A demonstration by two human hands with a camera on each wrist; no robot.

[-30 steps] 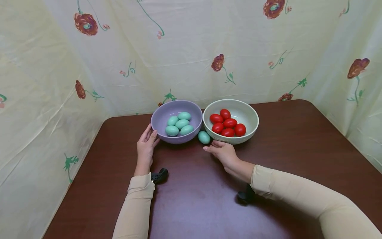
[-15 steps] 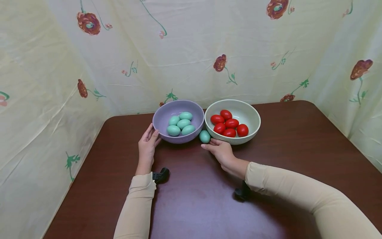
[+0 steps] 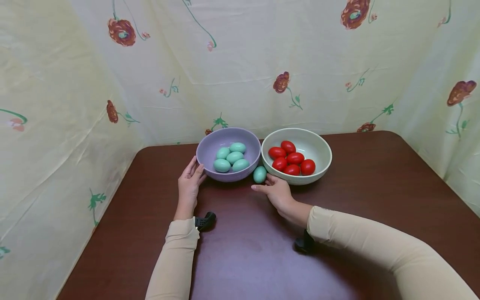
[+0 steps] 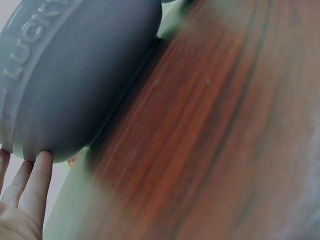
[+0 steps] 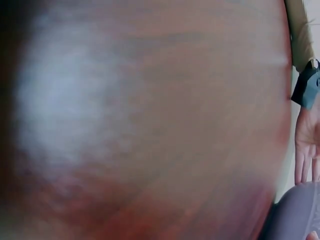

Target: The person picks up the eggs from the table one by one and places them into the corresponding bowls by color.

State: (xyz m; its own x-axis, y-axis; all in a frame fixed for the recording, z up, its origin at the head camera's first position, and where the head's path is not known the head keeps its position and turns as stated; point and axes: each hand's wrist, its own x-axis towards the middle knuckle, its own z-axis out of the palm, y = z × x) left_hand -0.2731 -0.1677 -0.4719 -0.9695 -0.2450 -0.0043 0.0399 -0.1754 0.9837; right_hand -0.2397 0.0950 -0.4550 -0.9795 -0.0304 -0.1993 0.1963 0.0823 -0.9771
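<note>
A purple bowl (image 3: pixel 230 178) holding several pale green eggs (image 3: pixel 235 157) stands at the back of the table. My left hand (image 3: pixel 188 187) rests its fingertips on the bowl's left side; in the left wrist view, fairly straight fingers (image 4: pixel 36 192) touch the wall, which bears raised letters. One more green egg (image 3: pixel 260 174) lies on the table in front of the gap between the two bowls. My right hand (image 3: pixel 279 193) is just right of it, fingertips beside the egg and below the pale bowl's rim, thumb stretched out in front, apart from the egg.
A pale green-white bowl (image 3: pixel 311 146) with several red eggs (image 3: pixel 295 158) stands close against the purple bowl's right side. The dark brown table (image 3: pixel 375 179) ends at a flowered curtain (image 3: pixel 240 83) behind and at the sides. Both wrists wear black devices (image 3: pixel 205 221).
My right hand has shifted slightly left, its fingertips coming close beside the loose green egg. My left hand stays at the purple bowl. The head view has tilted a little.
</note>
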